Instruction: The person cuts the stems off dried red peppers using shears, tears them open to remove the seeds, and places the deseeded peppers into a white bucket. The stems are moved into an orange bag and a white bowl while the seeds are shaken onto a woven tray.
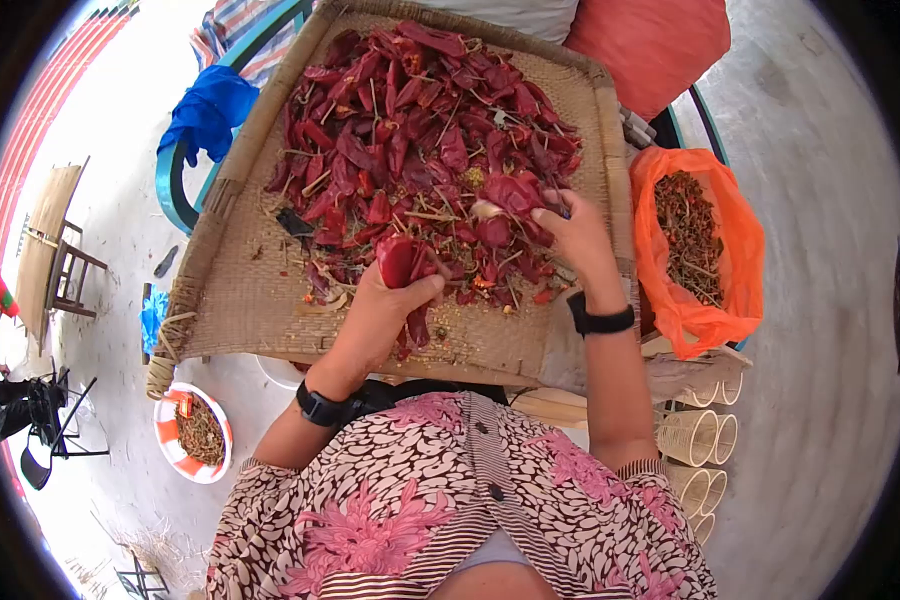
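Hands meet mid-frame: left hand (385, 310) grips a dried red chili (398, 262), right hand (573, 232) pinches into the chili pile (420, 140) (bare weave lower left) on the woven tray (240, 300).

A heap of dried red chillies (420, 130) lies spread across the far half of a woven tray (260, 300), wrinkled and dark, with pale stems mixed in. One glossy red chilli (402, 262) sits clasped in the left hand (385, 310), pointing down over the tray's near edge. The right hand (575, 235) rests its fingertips on the heap's near right side.
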The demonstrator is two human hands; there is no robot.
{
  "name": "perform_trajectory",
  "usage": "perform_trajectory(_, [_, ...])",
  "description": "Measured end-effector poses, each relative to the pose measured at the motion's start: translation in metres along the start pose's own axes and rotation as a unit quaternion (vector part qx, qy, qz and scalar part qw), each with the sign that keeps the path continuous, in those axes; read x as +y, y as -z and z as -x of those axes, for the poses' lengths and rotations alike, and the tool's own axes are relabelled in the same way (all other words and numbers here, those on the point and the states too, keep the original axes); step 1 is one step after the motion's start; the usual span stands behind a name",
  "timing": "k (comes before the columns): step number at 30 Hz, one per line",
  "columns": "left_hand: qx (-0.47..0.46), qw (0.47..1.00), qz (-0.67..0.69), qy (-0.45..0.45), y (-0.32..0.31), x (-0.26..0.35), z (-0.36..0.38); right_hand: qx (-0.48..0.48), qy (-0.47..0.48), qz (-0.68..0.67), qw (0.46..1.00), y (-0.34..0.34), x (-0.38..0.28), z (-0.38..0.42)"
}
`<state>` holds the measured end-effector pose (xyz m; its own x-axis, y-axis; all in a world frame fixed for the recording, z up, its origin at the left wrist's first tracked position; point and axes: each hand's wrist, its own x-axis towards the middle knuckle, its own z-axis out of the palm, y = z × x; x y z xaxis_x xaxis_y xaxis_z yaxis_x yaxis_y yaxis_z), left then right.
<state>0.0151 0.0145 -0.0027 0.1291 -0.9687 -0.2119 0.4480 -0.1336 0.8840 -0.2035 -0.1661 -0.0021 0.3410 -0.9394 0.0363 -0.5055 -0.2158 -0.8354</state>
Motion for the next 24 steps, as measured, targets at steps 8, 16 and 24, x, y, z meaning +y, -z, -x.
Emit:
perform_trajectory(8, [0.01,0.999,0.032,-0.037,-0.01,0.001,-0.013,-0.049,-0.108,-0.264,0.957,-0.028,-0.05,0.056])
perform_trajectory(16, [0.012,0.997,0.077,-0.024,-0.004,0.0,-0.009,-0.009,-0.091,-0.221,0.971,-0.037,-0.053,0.061])
perform_trajectory(24, [-0.012,0.982,0.183,-0.037,-0.008,0.009,-0.006,0.04,0.129,-0.052,0.989,-0.058,-0.072,0.095])
